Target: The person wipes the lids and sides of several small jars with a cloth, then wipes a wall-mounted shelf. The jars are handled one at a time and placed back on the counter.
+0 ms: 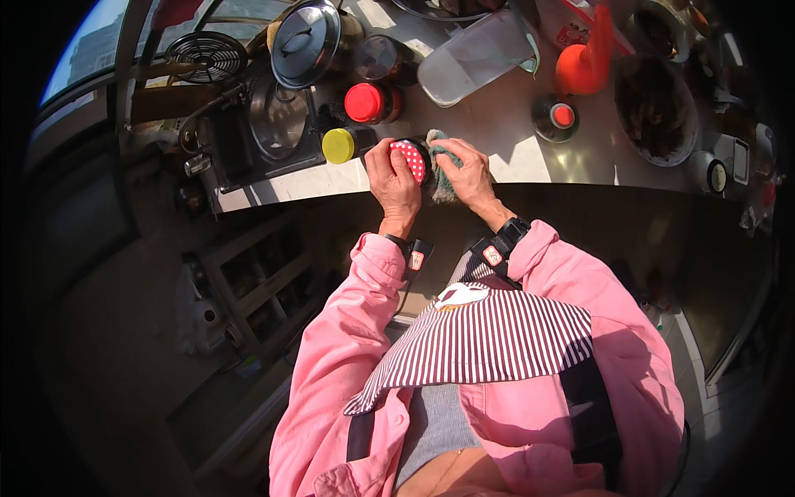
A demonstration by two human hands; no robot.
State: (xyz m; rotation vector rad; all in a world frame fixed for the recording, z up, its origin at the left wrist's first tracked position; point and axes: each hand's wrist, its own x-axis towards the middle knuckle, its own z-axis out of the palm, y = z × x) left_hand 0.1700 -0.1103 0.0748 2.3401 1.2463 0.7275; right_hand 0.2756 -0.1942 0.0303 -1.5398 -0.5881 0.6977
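Observation:
My left hand (394, 180) grips a jar with a red, white-dotted lid (410, 160) at the counter's front edge. Its fingers wrap the lid and the jar's near side; the body is mostly hidden. My right hand (464, 171) is closed on a green and beige cloth (442, 168) against the jar's right side. Just left of my left hand lies a jar with a yellow lid (338, 146). Behind it is a jar with a red lid (365, 103). A dark glass jar (379, 57) lies farther back.
A black sink (233, 149) holding a metal bowl is at the left, with a lidded pot (304, 40) behind. A clear plastic container (475, 59), an orange-red plastic vessel (581, 68), a red-capped bottle (557, 118) and a food-filled bowl (658, 109) stand on the counter (515, 155).

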